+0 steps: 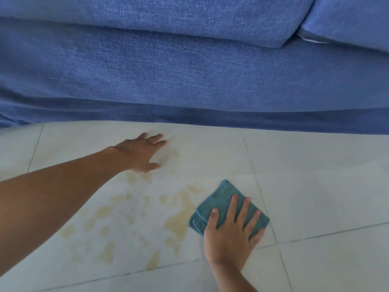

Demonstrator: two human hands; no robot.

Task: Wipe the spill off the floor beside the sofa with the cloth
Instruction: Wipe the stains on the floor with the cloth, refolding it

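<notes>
Barely begun, by the look of it: yellowish spill (134,216) spread in patches over the floor (315,186) beside the sofa (189,70). Folded cloth (223,203) at its right edge, pressed flat under open right hand (231,234). Left hand (140,152) open, empty, braced near sofa.

Pale tiled floor (315,165) by the blue sofa (189,70)

Yellowish spill (134,220) blotches it; folded teal cloth (223,199) lies at the spill's right edge.

folded teal cloth (223,204) lies flat at the yellowish spill's (134,216) right edge (scattered blotches).
</notes>
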